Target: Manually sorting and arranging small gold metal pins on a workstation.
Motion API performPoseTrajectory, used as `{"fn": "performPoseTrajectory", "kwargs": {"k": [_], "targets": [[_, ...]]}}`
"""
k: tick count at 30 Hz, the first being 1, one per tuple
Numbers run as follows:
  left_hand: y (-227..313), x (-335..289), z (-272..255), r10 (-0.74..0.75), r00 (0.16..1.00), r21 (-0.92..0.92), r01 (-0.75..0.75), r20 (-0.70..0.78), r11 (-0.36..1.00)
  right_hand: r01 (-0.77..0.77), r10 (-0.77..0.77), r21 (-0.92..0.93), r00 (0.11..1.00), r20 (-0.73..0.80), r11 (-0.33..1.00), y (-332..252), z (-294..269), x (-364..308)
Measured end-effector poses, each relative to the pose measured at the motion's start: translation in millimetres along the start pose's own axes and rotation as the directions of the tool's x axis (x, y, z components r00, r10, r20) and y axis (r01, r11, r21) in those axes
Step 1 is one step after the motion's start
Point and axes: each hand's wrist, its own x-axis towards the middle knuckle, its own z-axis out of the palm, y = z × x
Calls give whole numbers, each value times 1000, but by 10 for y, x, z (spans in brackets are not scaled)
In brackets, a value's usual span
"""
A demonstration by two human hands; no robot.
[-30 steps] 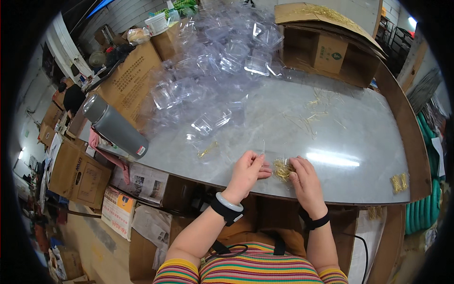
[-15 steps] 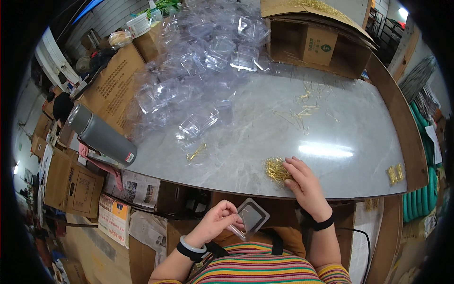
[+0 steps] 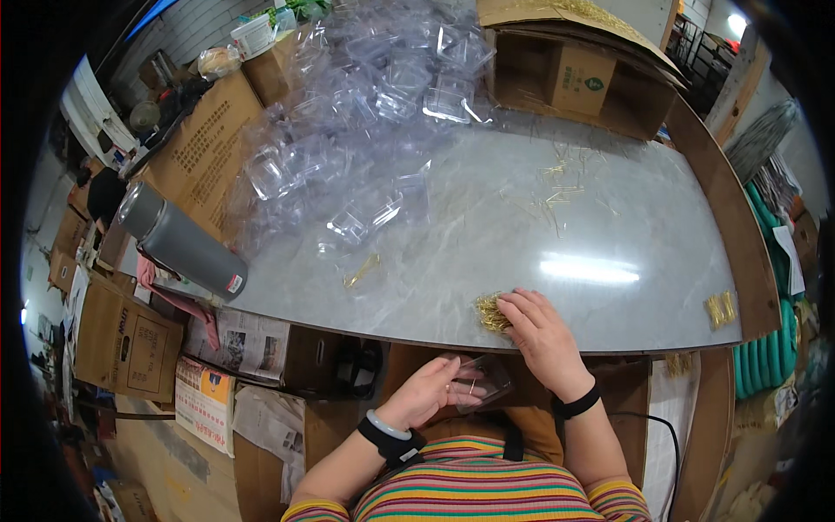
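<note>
Golden wire pieces (image 3: 490,313) — densely heaped

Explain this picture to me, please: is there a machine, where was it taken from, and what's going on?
There is no robot here, just a person's two bare hands. A wide fisheye camera worn on the head looks down, so straight edges bend near the rim. The left hand holds a clear plastic tray by the near edge of the grey table. The right hand rests with its fingers at a heap of thin golden pieces. Also on the table are a big pile of clear plastic containers, a grey bottle and scattered golden pieces.
</note>
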Motion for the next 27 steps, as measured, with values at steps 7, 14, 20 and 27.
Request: {"fn": "performPoseTrajectory", "kwargs": {"k": [7,14,20,27], "targets": [[-14,22,118,66,998,-119,-68,-20,991,38,-45,103,997,65,994,-80,-44,-74],[-44,-103,55,170,985,-204,-171,-22,964,123,-169,306,977,128,944,-497,101,-335],[199,-296,372,312,949,67,-309,-45,949,143,-115,413,989,-92,899,-614,62,-356],[544,359,444,580,814,286,-556,-3,781,97,7,297,944,-329,950,-406,167,-94]]}}
